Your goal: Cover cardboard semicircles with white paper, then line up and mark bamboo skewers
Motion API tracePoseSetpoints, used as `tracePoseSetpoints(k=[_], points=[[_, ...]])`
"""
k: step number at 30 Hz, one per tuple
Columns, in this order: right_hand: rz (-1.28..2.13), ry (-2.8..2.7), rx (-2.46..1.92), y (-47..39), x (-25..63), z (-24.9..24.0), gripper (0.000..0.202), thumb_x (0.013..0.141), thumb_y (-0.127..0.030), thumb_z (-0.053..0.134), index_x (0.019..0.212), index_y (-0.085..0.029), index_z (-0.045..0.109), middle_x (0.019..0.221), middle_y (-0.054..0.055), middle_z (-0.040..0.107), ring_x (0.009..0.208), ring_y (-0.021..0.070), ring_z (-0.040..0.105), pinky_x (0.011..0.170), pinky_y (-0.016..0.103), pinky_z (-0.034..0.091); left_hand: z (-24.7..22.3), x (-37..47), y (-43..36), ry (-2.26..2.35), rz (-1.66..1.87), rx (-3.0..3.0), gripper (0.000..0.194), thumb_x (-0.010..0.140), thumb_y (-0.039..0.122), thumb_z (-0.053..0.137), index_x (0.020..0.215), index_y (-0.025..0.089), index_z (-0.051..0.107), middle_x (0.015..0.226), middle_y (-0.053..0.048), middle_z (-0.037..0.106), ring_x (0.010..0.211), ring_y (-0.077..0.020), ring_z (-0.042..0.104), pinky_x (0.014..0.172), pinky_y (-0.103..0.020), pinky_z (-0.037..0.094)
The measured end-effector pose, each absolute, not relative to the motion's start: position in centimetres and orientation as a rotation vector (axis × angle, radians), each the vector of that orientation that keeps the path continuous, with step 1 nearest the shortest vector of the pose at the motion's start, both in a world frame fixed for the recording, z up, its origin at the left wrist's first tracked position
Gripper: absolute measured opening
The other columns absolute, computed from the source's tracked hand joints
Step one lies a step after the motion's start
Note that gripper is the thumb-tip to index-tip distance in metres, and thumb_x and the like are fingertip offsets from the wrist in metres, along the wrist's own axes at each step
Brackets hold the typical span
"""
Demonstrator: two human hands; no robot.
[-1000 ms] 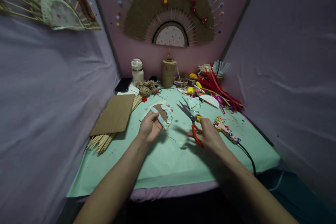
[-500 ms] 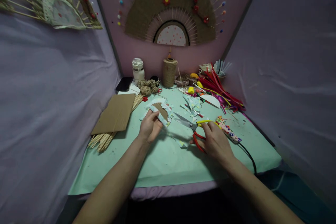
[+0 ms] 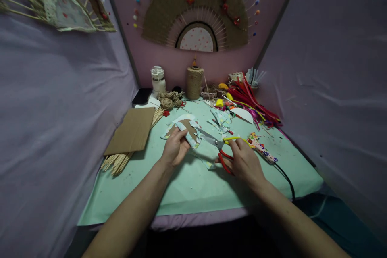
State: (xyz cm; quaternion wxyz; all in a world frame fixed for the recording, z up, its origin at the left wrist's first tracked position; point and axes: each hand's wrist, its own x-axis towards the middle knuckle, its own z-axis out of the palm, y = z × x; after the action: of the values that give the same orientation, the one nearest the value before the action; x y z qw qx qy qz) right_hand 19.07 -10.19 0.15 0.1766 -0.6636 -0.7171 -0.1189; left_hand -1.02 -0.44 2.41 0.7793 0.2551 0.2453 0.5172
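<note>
A piece of brown cardboard edged with light blue patterned fabric (image 3: 192, 140) is pinched in my left hand (image 3: 175, 147), above the middle of the table. My right hand (image 3: 243, 161) has its fingers in the yellow and red handles of a pair of scissors (image 3: 216, 143). The blades are parted a little, and their tips point left at the fabric's right edge. Just behind the blades, a crumpled scrap of the same fabric (image 3: 222, 116) lies on the table.
Flat cardboard (image 3: 133, 131) rests on thin sticks (image 3: 119, 163) at the left. Behind stand a jar (image 3: 158, 80) and a twine spool (image 3: 194, 82). To the right lie red pipe cleaners (image 3: 249, 96) and a patterned tool (image 3: 263, 149) with a black cord.
My right hand and the scissors have shifted slightly left, bringing the tips to the fabric's edge. The piece in my left hand is tilted differently and shows more cardboard.
</note>
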Motion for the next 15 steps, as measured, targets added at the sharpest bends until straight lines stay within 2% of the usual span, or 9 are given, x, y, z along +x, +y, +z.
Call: tracePoseSetpoints(k=[7, 15], points=[[-0.361, -2.037, -1.948, -10.42, 19.12, 0.57, 0.033, 0.087, -0.048, 0.057, 0.096, -0.016, 0.061, 0.093, 0.011, 0.062, 0.082, 0.0251, 0.059, 0.065, 0.032, 0.041, 2.65, -1.03, -0.53, 0.543, 1.105, 0.575, 0.027, 0.081, 0.007, 0.052, 0.107, 0.012, 0.060, 0.101, -0.012, 0.072, 0.106, -0.0262, 0.065, 0.101, -0.046, 0.045], [-0.380, -2.019, -1.985, -10.43, 19.20, -0.13, 0.028, 0.090, -0.046, 0.054, 0.087, -0.019, 0.060, 0.087, 0.007, 0.066, 0.078, 0.0211, 0.060, 0.057, 0.028, 0.033, 2.28, -1.10, -0.34, 0.566, 1.077, 0.565, 0.029, 0.082, 0.007, 0.050, 0.110, 0.012, 0.059, 0.102, -0.012, 0.072, 0.104, -0.0243, 0.066, 0.099, -0.044, 0.047]])
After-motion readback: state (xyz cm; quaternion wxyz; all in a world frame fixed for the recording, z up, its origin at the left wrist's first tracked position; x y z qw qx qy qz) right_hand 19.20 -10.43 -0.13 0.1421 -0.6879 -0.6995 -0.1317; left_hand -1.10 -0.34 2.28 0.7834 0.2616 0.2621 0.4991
